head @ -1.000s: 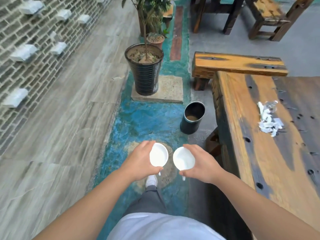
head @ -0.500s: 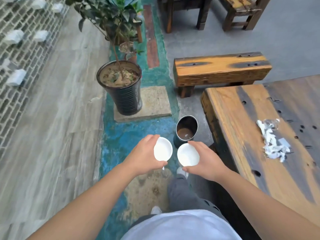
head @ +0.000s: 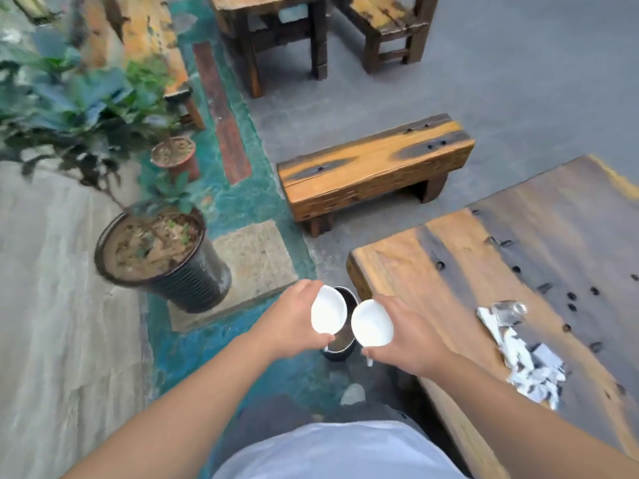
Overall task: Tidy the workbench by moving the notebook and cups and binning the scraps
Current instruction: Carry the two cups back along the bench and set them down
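Observation:
My left hand (head: 287, 319) grips a small white cup (head: 327, 314), tilted with its mouth toward me. My right hand (head: 409, 335) grips a second white cup (head: 371, 323), tilted the same way. Both cups hang side by side, almost touching, right above a dark metal bin (head: 340, 345) that stands on the floor by the workbench corner; the cups hide most of its opening. A pile of white paper scraps with a bit of clear plastic (head: 525, 354) lies on the wooden workbench (head: 466, 257) to the right. No notebook is in view.
A large black plant pot (head: 162, 261) stands on a stone slab to the left of the bin. A low wooden bench (head: 373, 167) sits beyond the workbench. Further back are a small terracotta pot (head: 174, 155) and dark wooden furniture (head: 276, 36).
I have stepped forward and the view has swung right. Both hands with their cups now hang over the bin, which was ahead of them a second ago. The cups sit closer together.

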Demonstrator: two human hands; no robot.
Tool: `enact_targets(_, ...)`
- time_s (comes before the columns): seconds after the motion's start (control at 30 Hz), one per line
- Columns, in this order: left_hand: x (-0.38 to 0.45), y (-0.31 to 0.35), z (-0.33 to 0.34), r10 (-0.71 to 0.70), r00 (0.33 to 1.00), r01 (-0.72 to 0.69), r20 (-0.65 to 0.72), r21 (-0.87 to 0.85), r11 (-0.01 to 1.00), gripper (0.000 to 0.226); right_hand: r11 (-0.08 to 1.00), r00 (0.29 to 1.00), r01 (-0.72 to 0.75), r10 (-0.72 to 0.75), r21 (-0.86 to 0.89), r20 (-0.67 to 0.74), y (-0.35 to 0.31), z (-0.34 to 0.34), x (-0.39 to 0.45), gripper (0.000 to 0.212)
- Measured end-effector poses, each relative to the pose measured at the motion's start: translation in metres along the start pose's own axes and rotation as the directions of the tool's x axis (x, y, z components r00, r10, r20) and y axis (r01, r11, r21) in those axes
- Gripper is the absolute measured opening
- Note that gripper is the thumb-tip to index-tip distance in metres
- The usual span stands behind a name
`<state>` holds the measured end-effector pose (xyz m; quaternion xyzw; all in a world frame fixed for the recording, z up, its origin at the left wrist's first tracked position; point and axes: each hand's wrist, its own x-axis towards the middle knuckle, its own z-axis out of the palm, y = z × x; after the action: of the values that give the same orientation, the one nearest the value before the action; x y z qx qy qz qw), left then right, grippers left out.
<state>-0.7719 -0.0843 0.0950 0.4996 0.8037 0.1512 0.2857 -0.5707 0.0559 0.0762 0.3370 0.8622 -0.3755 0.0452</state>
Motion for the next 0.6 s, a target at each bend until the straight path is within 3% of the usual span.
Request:
enact_targets(0.17, 0.095, 0.029, -0.009, 0.168, 0.976, -0.179, 0.141, 0.074, 0.981, 0.1, 0.979, 0.975, -0.185, 0.194, 0.087, -0.108, 0.029, -0.024, 0.015, 0.1)
enact_targets(0.33, 0.19, 0.06, 0.001, 0.349, 0.887, -0.397, 0.303, 0.113, 0.911, 0.102, 0.908, 0.886, -0.373, 0.41, 0.192, -0.217, 0.056, -0.026, 0.028, 0.101)
enact_targets(0.43, 0.238, 0.074, 0.01, 0.455, 0.791, -0.536, 0.41, 0.103, 0.838, 0.098, 0.837, 0.792, -0.485, 0.544, 0.256, -0.277, 0.063, -0.022, 0.04, 0.099)
enact_targets(0.6, 0.296, 0.087, 0.026, 0.51, 0.655, -0.663, 0.558, 0.101, 0.742, 0.098, 0.668, 0.579, -0.616, 0.744, 0.419, -0.334, 0.068, -0.013, 0.065, 0.095)
